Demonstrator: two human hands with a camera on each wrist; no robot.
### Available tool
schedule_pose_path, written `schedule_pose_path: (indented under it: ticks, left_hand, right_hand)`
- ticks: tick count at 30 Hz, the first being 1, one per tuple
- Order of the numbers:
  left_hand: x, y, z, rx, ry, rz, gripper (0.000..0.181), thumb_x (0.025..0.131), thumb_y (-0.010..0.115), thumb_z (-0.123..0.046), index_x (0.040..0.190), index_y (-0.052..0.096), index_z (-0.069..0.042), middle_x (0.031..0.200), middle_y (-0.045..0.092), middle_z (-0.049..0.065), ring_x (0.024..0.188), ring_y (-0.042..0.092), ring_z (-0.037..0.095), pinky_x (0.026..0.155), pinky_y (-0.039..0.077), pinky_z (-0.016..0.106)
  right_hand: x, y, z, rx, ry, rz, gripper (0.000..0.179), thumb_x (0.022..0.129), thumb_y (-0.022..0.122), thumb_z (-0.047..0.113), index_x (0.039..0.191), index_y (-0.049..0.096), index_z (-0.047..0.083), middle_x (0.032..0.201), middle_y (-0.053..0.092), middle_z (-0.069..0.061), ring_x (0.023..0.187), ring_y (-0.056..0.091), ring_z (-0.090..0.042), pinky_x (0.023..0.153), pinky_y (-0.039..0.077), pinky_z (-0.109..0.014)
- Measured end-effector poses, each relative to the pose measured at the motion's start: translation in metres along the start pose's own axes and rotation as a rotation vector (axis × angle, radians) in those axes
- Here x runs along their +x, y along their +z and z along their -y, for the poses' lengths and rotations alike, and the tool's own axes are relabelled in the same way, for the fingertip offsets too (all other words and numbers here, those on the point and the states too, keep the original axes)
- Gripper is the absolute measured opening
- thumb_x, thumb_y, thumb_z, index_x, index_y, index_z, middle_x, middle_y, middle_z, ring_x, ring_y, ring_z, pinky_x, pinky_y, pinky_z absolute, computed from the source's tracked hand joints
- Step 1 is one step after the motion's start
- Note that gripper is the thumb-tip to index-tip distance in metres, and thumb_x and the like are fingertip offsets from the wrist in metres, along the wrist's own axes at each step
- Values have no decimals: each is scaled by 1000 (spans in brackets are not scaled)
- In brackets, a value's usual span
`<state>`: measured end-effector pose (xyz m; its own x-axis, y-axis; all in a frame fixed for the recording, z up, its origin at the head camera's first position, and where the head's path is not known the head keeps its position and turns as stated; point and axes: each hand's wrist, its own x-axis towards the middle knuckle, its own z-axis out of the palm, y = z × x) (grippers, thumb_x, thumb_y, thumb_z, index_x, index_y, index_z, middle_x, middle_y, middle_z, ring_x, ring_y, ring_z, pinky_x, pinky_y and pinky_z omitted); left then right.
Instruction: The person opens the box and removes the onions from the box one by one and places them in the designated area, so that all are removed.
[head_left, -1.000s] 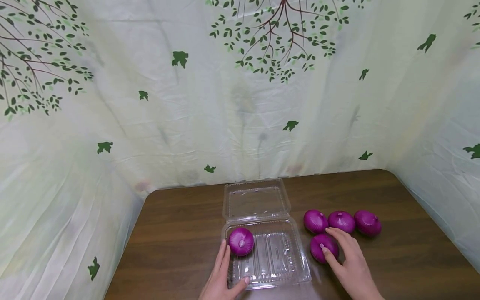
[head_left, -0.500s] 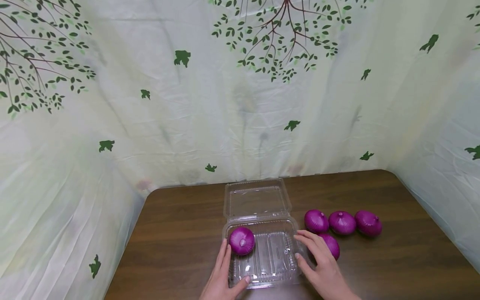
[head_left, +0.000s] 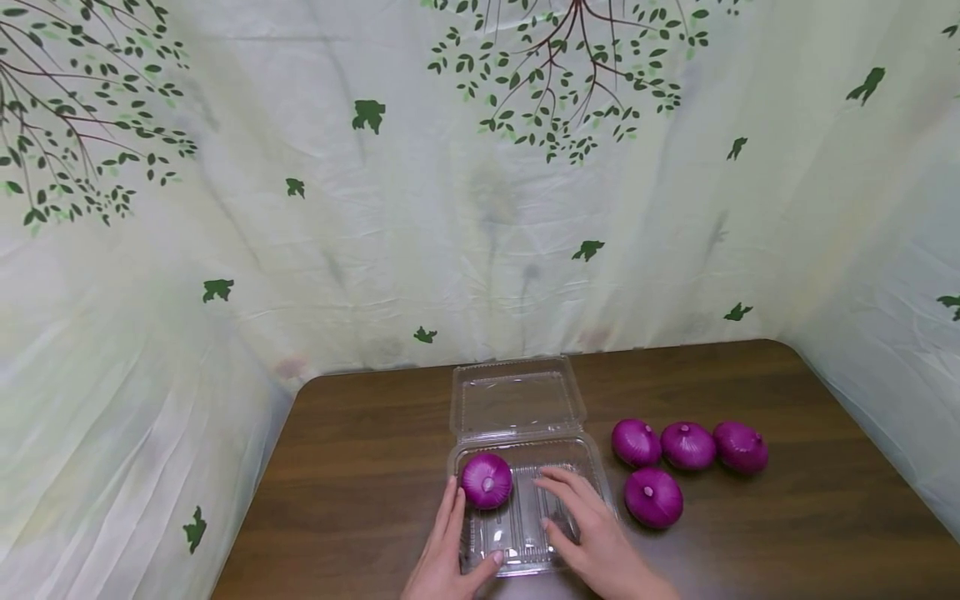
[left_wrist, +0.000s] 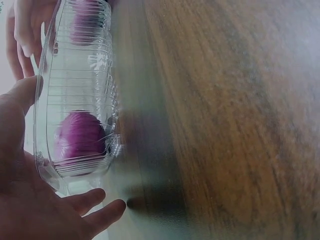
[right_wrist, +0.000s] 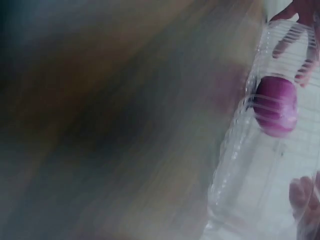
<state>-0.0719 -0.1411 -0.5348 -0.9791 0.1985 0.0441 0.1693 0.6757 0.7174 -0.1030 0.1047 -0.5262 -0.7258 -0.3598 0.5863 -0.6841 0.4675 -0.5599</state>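
Observation:
A clear plastic clamshell container lies with its lid folded back on the table. One purple onion sits in its back left part. My left hand rests along the container's left side, fingers straight and thumb over the front rim; in the left wrist view, the thumb lies at the rim and the fingers spread beside the wall. My right hand reaches over the right half of the container, fingers slightly bent and nothing in them. Through the clear wall, the right wrist view shows right fingertips.
Several more purple onions are on the brown wooden table right of the container: a row at the back, and one onion in front of it. A pale curtain with printed leaves hangs behind the table.
My right hand has left the front onion on the right and moved left over the container without it. The left hand and the onions have stayed in place.

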Motion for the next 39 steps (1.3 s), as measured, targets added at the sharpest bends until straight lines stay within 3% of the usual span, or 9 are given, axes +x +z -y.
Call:
schedule_pose_path:
  ticks: [6,11,22,29,39]
  left_hand:
    - [1,1,1,-3,14,-12,99,84,72,-51,153,24,3,164,9,11,140,25,44,102,34,63]
    - [1,3,3,6,23,-17,100,84,72,-51,153,25,3,164,10,11,140,26,42,103,35,62]
    - [1,3,4,47,67,-56,99,84,71,-52,151,27,5,163,13,13,139,29,41,102,38,59]
    - [3,2,4,33,62,-44,99,85,71,-52,152,26,4,163,11,13,140,27,40,103,36,58]
    - [1,3,4,77,85,-58,99,85,70,-54,150,29,8,162,14,15,138,32,41,100,40,58]
  right_hand:
    - [7,10,4,-2,107,107,57,86,75,14,139,54,17,144,48,0,131,46,-19,99,46,-46]
    - [17,20,7,15,183,175,63,87,75,17,144,49,20,148,45,-2,134,43,-20,102,43,-48]
    - [40,39,7,32,201,221,66,89,72,21,147,43,15,149,43,-6,135,41,-27,104,39,-53]
    - [50,46,3,26,217,254,68,88,72,20,148,42,15,147,45,-4,133,43,-24,106,40,-48]
    - [55,56,2,-14,287,314,81,76,83,23,147,44,19,142,46,-2,125,50,-25,98,46,-49]
